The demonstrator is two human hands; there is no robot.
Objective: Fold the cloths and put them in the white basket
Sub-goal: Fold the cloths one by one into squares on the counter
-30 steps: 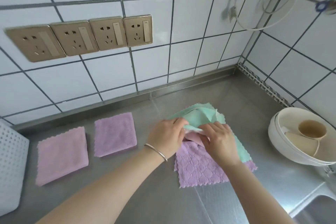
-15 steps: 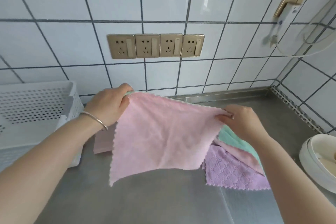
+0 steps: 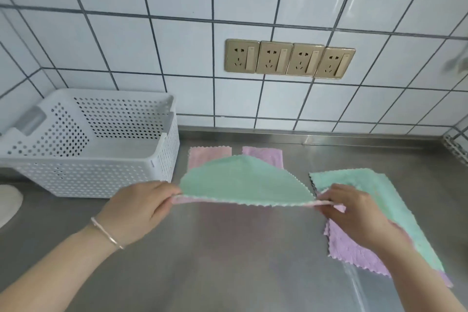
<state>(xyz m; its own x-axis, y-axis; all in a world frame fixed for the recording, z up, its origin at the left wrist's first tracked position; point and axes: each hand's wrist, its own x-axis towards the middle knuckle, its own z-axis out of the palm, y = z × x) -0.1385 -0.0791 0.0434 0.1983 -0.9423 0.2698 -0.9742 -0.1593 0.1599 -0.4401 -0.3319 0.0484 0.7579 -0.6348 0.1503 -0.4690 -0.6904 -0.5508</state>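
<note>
I hold a cloth (image 3: 243,182), green on top and pink underneath, stretched flat above the steel counter. My left hand (image 3: 138,206) pinches its left corner and my right hand (image 3: 350,210) pinches its right corner. Its far edge arcs upward. Behind it lie two folded cloths, a pink one (image 3: 205,156) and a lilac one (image 3: 266,154). On the right is a pile of unfolded cloths, a green one (image 3: 374,185) over a lilac one (image 3: 352,251). The white perforated basket (image 3: 101,175) stands at the left, with nothing visible inside.
The tiled wall with a row of brass sockets (image 3: 288,59) runs behind the steel counter (image 3: 228,261). A white rounded object (image 3: 7,202) shows at the far left edge. The counter's back rim meets a side wall at the far right.
The cloth hung down pink side toward me; now it is held level with its green side up. My view has swung left, showing the whole basket.
</note>
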